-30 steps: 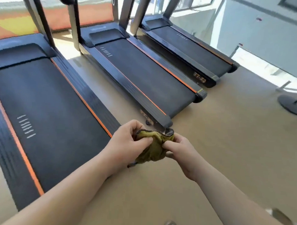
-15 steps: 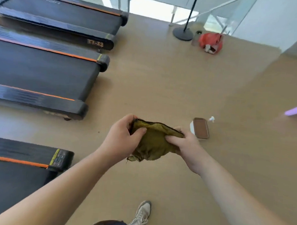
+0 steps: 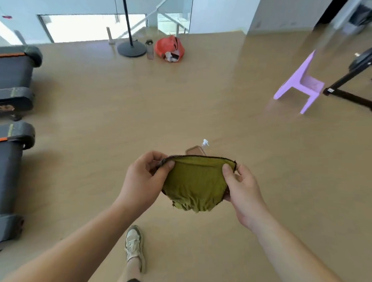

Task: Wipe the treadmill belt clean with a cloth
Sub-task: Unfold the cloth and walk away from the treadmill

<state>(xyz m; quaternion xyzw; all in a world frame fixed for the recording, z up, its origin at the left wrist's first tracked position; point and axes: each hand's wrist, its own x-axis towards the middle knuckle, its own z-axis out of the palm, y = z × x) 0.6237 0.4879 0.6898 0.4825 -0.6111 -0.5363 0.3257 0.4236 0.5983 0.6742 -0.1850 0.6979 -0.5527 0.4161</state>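
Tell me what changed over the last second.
The view swung right: the treadmills slid to the left edge, and a purple stool came into view. The left hand and right hand spread the cloth from a bunched wad into a wider sheet. Both still pinch its top corners; nothing was let go.

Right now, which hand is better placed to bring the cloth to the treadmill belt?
Probably the left hand. Both hands pinch the upper edge of the cloth, but the treadmill belt lies at the view's left, nearer that hand than the right hand.
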